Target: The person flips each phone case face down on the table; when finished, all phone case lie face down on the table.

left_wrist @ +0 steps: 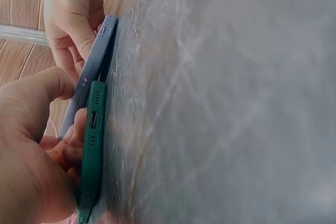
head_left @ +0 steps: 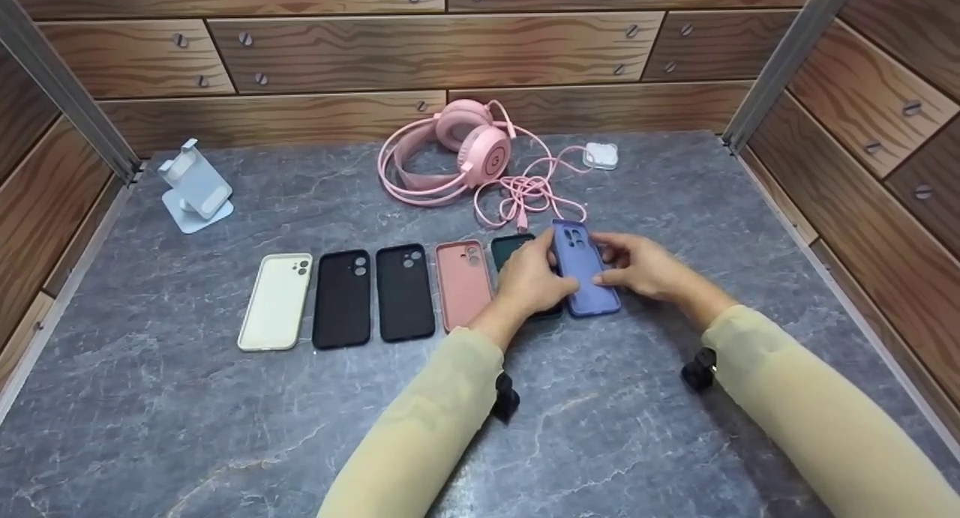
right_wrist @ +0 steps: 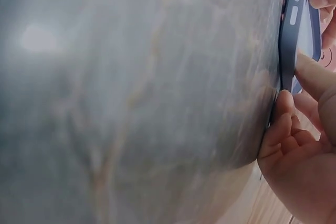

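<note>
A blue phone case (head_left: 586, 279) lies at the right end of a row on the grey stone table (head_left: 225, 428), its near end slightly raised. My left hand (head_left: 559, 274) pinches its left edge, thumb on top. My right hand (head_left: 607, 267) holds its right edge. A dark green case (head_left: 508, 247) lies just left of it, mostly under my left hand. In the left wrist view the blue case (left_wrist: 92, 72) sits tilted against the green case (left_wrist: 93, 140). The right wrist view shows the blue case's edge (right_wrist: 293, 30) with my fingers (right_wrist: 286, 114) beside it.
Left of the green case lie a pink case (head_left: 463, 284), two black cases (head_left: 405, 293) (head_left: 342, 299) and a cream case (head_left: 274, 302). Pink headphones (head_left: 465, 147) with a coiled cable, a small white box (head_left: 601, 156) and a white stand (head_left: 195, 188) are at the back. Wooden walls enclose the table.
</note>
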A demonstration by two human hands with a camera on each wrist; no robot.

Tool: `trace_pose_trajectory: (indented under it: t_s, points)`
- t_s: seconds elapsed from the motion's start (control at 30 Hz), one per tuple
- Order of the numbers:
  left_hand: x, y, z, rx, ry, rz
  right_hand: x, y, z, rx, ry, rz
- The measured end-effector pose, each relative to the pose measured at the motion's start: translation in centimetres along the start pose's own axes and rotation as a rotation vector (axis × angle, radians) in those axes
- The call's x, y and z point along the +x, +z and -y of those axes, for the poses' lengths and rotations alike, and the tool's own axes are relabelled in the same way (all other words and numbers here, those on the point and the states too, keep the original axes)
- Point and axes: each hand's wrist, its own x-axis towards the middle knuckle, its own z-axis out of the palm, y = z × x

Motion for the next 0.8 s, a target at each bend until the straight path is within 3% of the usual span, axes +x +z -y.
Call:
trace_pose_trajectory:
  t_s: [0.17, 0.37, 0.6, 0.8]
  points:
    - [0.03, -0.04, -0.20, -0.053, 0.004, 0.023, -0.14, 0.00, 0.28, -0.079, -0.067, -0.047]
    - [0.10, -0.16, -0.42, -0.126, 0.058, 0.021, -0.09, 0.09, 0.46, -0.130, -0.168, -0.113]
    - [0.07, -0.34, -0.32, -0.210, 0.094, 0.024, 0.09, 0.20, 0.42, -0.047, -0.148, -0.071]
    - [0.20, -0.42, -0.10, -0.354, 0.110, 0.055, 0.05, 0.15, 0.31, 0.065, -0.108, -0.038]
